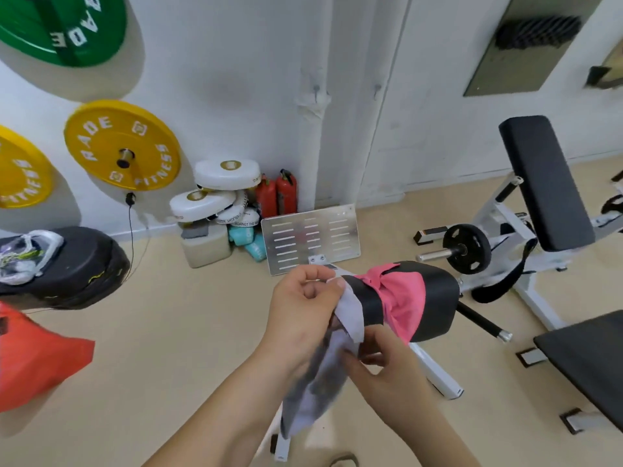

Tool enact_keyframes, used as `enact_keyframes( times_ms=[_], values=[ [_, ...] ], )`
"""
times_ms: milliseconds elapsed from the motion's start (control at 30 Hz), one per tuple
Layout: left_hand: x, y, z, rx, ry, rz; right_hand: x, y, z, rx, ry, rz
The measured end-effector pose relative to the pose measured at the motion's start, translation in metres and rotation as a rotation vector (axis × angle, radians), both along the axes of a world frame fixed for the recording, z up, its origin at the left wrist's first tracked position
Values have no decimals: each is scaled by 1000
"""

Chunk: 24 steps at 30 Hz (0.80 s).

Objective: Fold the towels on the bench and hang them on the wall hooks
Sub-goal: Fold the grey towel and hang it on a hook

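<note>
Both my hands hold a pale grey towel [323, 375] in the air in front of me. My left hand [303, 308] pinches its upper edge, and my right hand [384, 369] grips the cloth lower down; the rest hangs bunched below. A pink towel [403, 298] lies draped over the black padded roller [438, 298] of the bench just behind my hands. Two small hooks [316, 91] stick out of the white wall above.
Yellow weight plates [121, 144] and a green one [64, 25] hang on the left wall. White pads, red fire extinguishers [276, 195] and a metal plate [310, 239] stand at the wall's foot. A white machine with black pads [544, 183] is on the right.
</note>
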<state>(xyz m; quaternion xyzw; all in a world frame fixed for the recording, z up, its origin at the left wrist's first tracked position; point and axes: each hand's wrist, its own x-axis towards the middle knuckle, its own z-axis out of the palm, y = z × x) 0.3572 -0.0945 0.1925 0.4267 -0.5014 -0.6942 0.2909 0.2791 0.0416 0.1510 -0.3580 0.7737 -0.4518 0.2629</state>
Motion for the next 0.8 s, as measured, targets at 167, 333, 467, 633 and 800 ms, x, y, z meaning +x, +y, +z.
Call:
enact_keyframes(
  times_ms=[167,333,467,633,800],
  values=[
    [19,7,4,45,-17,-13,-2,36,13,-122,-155,-116],
    [14,29,15,25,61,-164,-17,41,39,-157,-263,-227],
    [-6,47,10,-111,-23,-326,-51,52,53,-207,-178,-190],
    [-68,72,4,-294,-137,-233,-115,84,61,-138,-188,-90],
    [-136,93,12,-498,-146,-337,-193,124,56,40,18,-1]
  ],
)
